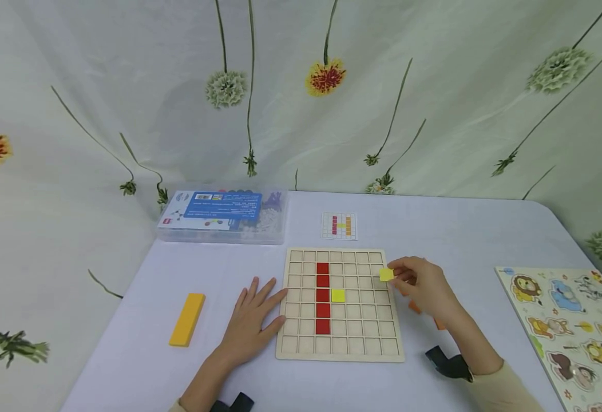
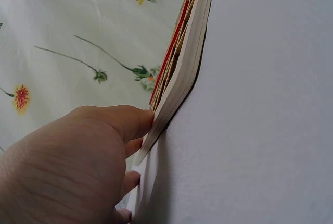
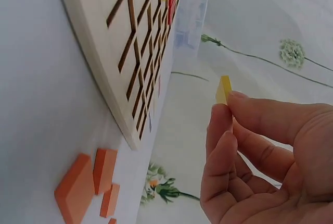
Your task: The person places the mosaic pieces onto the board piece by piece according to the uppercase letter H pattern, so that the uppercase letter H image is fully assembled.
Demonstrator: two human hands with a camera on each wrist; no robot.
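Between thumb and fingertips, my right hand pinches a small yellow square tile, held above the right edge of a wooden grid board. In the right wrist view the yellow tile appears edge-on, clear of the board. A column of several red tiles fills cells left of the board's middle. Beside that column sits another yellow tile. My left hand lies with fingers spread at the board's left edge, its thumb touching the rim in the left wrist view.
Several orange tiles lie right of the board, partly hidden by my right hand in the head view. A pattern card and a clear plastic case are behind. An orange-yellow block lies left; an animal puzzle board right.
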